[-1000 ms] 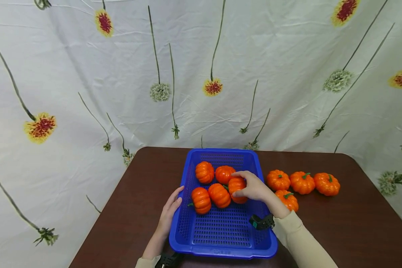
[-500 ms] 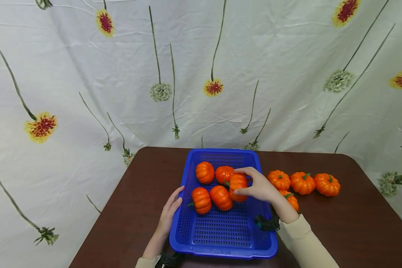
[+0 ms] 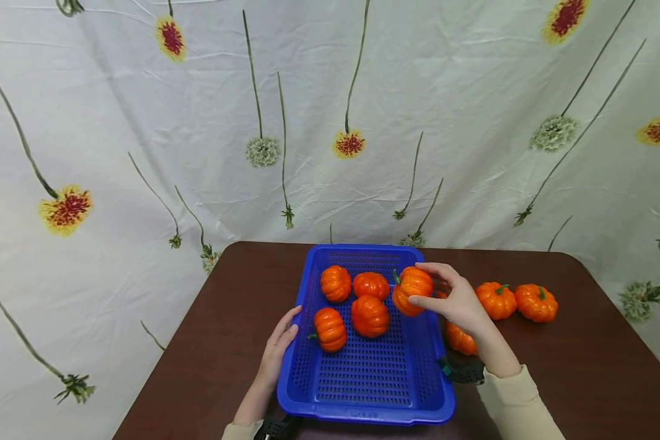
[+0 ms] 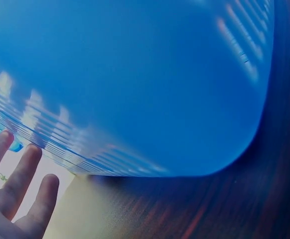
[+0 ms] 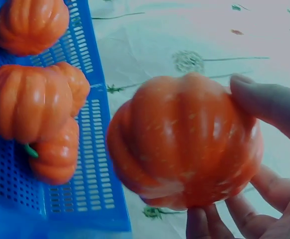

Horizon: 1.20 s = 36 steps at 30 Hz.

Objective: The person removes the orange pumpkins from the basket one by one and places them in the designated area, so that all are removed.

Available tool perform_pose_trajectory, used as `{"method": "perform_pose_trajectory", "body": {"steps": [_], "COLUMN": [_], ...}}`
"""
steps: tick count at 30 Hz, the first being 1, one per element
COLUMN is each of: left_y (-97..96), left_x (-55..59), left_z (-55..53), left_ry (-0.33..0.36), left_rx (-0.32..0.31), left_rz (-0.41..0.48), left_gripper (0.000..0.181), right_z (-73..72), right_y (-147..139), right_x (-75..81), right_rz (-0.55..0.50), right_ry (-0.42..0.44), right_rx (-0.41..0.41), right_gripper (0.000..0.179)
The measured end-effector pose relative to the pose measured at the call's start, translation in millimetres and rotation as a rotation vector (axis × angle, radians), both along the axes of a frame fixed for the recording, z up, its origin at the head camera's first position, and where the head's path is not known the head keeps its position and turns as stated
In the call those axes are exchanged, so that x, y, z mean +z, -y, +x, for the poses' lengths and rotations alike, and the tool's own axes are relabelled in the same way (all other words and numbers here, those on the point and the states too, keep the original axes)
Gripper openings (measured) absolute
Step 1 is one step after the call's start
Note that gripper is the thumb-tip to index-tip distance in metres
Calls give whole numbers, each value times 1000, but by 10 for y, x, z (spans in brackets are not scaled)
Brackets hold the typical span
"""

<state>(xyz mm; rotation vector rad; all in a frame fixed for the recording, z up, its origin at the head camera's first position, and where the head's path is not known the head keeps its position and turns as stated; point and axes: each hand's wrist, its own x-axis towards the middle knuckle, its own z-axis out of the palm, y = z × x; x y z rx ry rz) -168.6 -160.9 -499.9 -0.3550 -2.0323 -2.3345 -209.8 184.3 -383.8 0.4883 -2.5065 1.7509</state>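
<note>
My right hand [image 3: 458, 300] holds a small orange pumpkin [image 3: 411, 290] with a green stem between thumb and fingers. It is raised over the right side of a blue perforated plastic basket [image 3: 363, 384]. The right wrist view shows the thumb on one side of the pumpkin [image 5: 185, 139] and fingers on the other. Several similar pumpkins, including one near the middle [image 3: 370, 316], lie in the basket. My left hand [image 3: 278, 347] rests against the basket's left rim. Straight, spread fingers [image 4: 23, 174] touch the basket side [image 4: 135, 99] in the left wrist view.
Right of the basket on the brown table [image 3: 572, 366], two pumpkins sit in full view, one of them at the far right [image 3: 536, 303]. My right hand and wrist partly cover others, such as a nearer pumpkin [image 3: 462, 339]. A flower-print cloth [image 3: 308, 183] hangs behind.
My right hand has lifted the pumpkin from among the others and carried it right, toward the basket's right rim. A neighbouring pumpkin has rolled slightly right. The left hand has stayed put.
</note>
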Motion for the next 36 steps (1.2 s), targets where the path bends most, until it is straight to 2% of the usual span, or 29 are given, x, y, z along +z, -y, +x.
{"method": "perform_pose_trajectory", "body": {"steps": [7, 13, 24, 28, 32, 36], "left_y": [-1, -2, -6, -7, -9, -9], "left_x": [4, 7, 13, 14, 16, 15], "left_z": [-1, 2, 4, 4, 3, 2], "left_ry": [8, 13, 24, 14, 7, 8], "left_rx": [-2, -2, 7, -2, -4, 4], "left_rz": [-8, -8, -8, 9, 12, 3], "left_gripper": [44, 44, 45, 45, 45, 44], "right_z": [81, 164, 273, 282, 279, 298], "right_y": [-184, -334, -477, -527, -625, -682], "right_x": [-4, -46, -163, -274, -434, -507], "right_rz": [-104, -119, -281, -354, -460, -486], "right_ry": [10, -12, -6, -14, -73, -70], "right_rx": [-126, -230, -340, -383, -399, -475], "right_gripper": [58, 56, 52, 51, 52, 56]}}
